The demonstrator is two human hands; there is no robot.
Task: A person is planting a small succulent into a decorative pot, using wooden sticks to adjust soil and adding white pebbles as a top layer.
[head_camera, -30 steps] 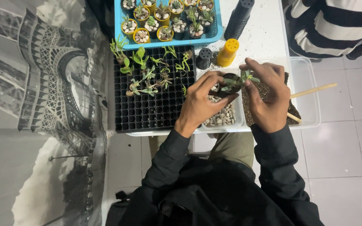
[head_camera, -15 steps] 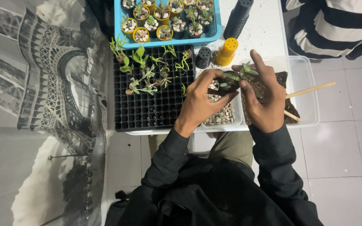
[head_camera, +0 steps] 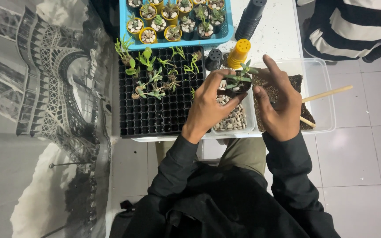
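Observation:
My left hand (head_camera: 210,103) grips a small dark pot (head_camera: 238,86) with a green succulent in it, held over a clear tub of pale pebbles (head_camera: 233,119). My right hand (head_camera: 278,99) hovers just right of the pot, fingers curled with the index raised near the plant's leaves, over a clear tub of brown soil (head_camera: 320,94). Whether the right hand pinches anything is hidden. A wooden stick (head_camera: 327,93) lies across the soil tub.
A black seedling tray (head_camera: 151,117) with several small plants sits at left. A blue tray (head_camera: 223,35) of potted succulents stands behind it. A yellow pot (head_camera: 239,53) and stacked black pots (head_camera: 250,17) stand on the white table. A person in a striped top (head_camera: 353,26) sits at upper right.
Both hands and the potted succulent have shifted slightly; my right hand has drawn off the pot toward the soil tub while my left hand keeps hold.

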